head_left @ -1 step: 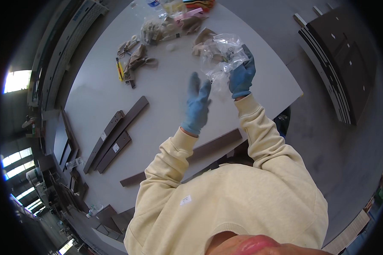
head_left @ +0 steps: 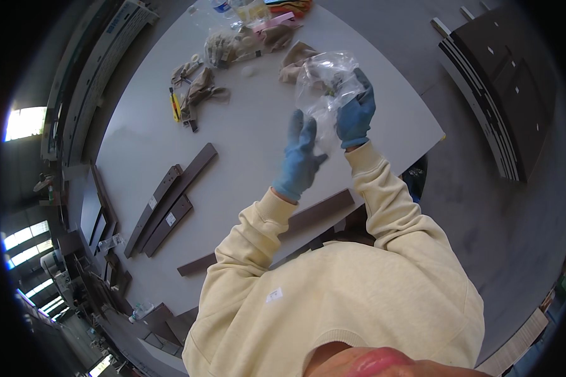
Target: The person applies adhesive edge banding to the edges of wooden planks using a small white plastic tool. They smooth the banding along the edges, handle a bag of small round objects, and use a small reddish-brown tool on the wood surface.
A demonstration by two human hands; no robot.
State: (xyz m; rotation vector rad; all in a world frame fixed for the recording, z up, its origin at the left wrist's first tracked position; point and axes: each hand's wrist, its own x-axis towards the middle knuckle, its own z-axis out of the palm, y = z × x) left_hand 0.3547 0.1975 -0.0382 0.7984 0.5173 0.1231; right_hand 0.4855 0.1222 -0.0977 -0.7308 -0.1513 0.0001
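My right hand [head_left: 356, 112], in a blue glove, is closed on the edge of a clear plastic bag [head_left: 328, 81]. The bag is crumpled and hangs above the table; small dark and greenish bits show through it, too unclear to name. Just left of the bag's lower end, my left hand [head_left: 299, 157], gloved in blue too, is held up with its fingers apart and nothing in them. A tan piece of cloth or wrapping [head_left: 297, 58] lies behind the bag.
On the white table [head_left: 245, 169] are a yellow utility knife [head_left: 175, 104], brown crumpled wrapping [head_left: 202, 89], several dark brown strips [head_left: 179, 198] and a long brown bar [head_left: 314, 210] near me. Plastic bags [head_left: 223, 49] lie at the back. Stacked dark panels [head_left: 503, 81] stand right.
My left hand has shifted slightly right and down, its thumb now spread toward the bag. The right hand with the bag has barely moved.
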